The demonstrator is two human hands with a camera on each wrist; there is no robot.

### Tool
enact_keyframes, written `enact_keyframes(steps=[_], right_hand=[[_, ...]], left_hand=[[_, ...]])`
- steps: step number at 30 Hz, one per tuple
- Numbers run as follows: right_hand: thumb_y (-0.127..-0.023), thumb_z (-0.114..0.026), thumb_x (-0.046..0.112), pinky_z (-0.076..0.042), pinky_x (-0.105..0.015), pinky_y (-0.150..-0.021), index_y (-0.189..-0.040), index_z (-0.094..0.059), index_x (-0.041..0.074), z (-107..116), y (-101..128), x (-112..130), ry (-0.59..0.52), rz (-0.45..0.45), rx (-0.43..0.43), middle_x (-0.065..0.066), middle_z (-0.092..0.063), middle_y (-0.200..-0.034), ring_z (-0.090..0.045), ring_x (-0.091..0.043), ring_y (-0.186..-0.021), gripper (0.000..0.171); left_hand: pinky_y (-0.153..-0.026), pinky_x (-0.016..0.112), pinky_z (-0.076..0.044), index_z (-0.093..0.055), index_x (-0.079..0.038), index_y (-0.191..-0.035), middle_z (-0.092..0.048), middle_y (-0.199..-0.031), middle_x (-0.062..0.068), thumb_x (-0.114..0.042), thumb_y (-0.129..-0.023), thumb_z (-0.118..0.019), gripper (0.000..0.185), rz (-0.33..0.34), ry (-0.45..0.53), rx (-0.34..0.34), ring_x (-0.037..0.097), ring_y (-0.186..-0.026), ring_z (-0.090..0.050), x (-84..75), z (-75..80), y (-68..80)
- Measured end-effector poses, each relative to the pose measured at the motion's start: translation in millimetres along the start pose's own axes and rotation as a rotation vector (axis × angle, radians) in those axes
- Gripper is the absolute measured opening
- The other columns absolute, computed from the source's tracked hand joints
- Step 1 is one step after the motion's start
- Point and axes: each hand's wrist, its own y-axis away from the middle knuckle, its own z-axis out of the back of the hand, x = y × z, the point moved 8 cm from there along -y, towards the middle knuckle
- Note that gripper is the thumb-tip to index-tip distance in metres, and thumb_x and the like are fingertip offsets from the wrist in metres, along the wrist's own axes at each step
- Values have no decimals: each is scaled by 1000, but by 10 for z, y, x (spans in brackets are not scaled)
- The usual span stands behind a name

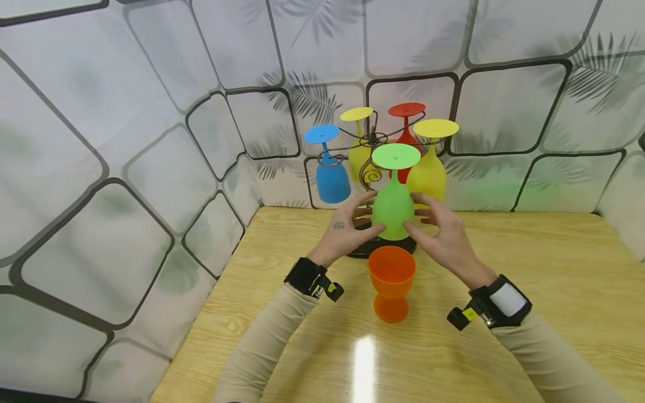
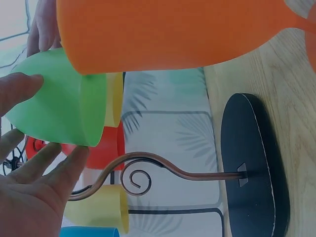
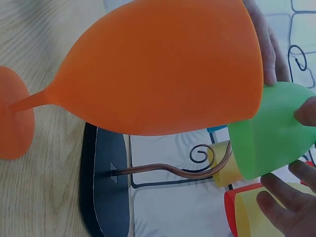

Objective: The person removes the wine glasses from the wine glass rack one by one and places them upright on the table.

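A green goblet (image 1: 393, 210) is upside down in front of a metal wire rack, its foot uppermost. My left hand (image 1: 347, 230) holds the bowl from the left, thumb near the rim at the front and fingers behind. From the right, my right hand (image 1: 444, 234) grips the same bowl in a similar way. Both wrist views show thumb and fingertips against the green bowl (image 2: 59, 101). Nearer me, an orange goblet (image 1: 392, 277) stands upright on the table, right below the green one in the head view; it fills much of both wrist views.
From the rack (image 1: 373, 138) hang a blue goblet (image 1: 332, 183), a yellow goblet (image 1: 428, 176), another yellow goblet (image 1: 358, 154) and a red goblet (image 1: 406, 136), all upside down. The rack's black base (image 2: 252, 173) rests on the wooden table (image 1: 544, 263). Patterned walls (image 1: 322, 50) rise behind and left.
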Motion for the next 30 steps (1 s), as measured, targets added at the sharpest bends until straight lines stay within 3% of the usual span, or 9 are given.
enact_keyframes(steps=[10,16,18,25,30], right_hand=[[-86,-77,0,-58,-52,-88,-142,-55,0,-10,13,72,-4,20,12,-20,-59,-139,-69,-39,-108,59],[-85,-79,0,-59,-49,-87,-140,-57,0,-33,-7,125,16,48,15,-18,-61,-137,-70,-35,-106,59],[-84,-80,1,-60,-45,-87,-139,-57,0,-39,-21,145,22,61,13,-18,-62,-136,-71,-34,-105,59],[-86,-80,6,-53,-15,-87,-139,-59,2,-76,-86,143,48,66,5,-17,-63,-134,-71,-31,-102,57],[-88,-78,8,-52,-15,-85,-140,-58,3,-111,-107,94,59,44,12,-16,-63,-135,-71,-30,-101,56]], left_hand=[[-100,43,-57,-45,-10,-148,-54,-137,17,-1,-87,-78,70,-7,42,2,39,-120,-64,-35,-6,42],[-98,41,-57,-43,-10,-148,-53,-143,16,-6,-87,-79,71,22,2,-12,36,-120,-66,-20,9,63],[-98,41,-58,-42,-10,-149,-52,-144,16,-7,-87,-80,73,27,-17,-24,35,-120,-66,-22,22,65],[-94,47,-59,-37,-11,-155,-52,-148,18,-9,-88,-79,80,22,-42,-54,36,-117,-67,-26,59,54],[-91,45,-61,-39,-16,-156,-53,-148,17,-11,-89,-78,78,23,-63,-59,35,-116,-69,-6,66,47]])
